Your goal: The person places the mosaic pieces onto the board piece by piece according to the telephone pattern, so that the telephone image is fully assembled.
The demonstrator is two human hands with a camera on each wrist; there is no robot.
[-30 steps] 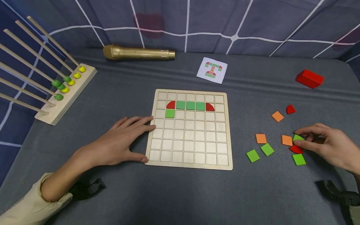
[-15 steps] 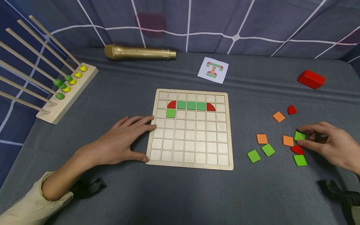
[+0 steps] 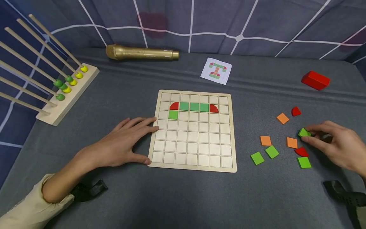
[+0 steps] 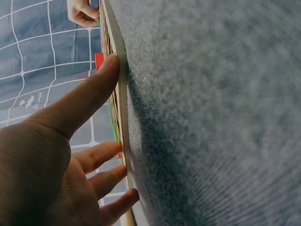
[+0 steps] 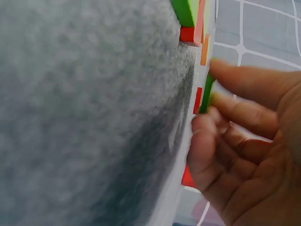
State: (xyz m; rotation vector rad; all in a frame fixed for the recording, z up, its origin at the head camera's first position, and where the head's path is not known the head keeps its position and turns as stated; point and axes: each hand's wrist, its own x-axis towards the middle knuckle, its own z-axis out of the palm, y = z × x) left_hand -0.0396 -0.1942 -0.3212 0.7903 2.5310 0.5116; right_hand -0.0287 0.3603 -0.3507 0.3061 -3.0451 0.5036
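Observation:
My right hand [image 3: 337,143] pinches a green square tile [image 3: 304,132] between thumb and forefinger; in the right wrist view the tile [image 5: 207,92] is tilted off the table. Fingers spread, my left hand [image 3: 123,144] rests at the left edge of a wooden grid board [image 3: 193,169], its fingertips and thumb touching the rim. The left wrist view shows the thumb [image 4: 96,92] against that edge. On the board, a row of green squares [image 3: 194,107] runs between a red quarter-round [image 3: 174,106] and another red quarter-round [image 3: 213,108]. One green square [image 3: 172,114] sits below the left one.
Loose orange tiles [image 3: 265,141], green tiles [image 3: 257,158] and red quarter-rounds [image 3: 301,152] lie right of the board. Behind it is a printed pattern card [image 3: 216,71]. A gold microphone [image 3: 141,53], a red block [image 3: 315,80] and a bead-peg rack [image 3: 68,95] stand farther out.
My right hand has drawn the green tile slightly away from the orange and red tiles and lifted it at a tilt. The left hand stays at the board's edge.

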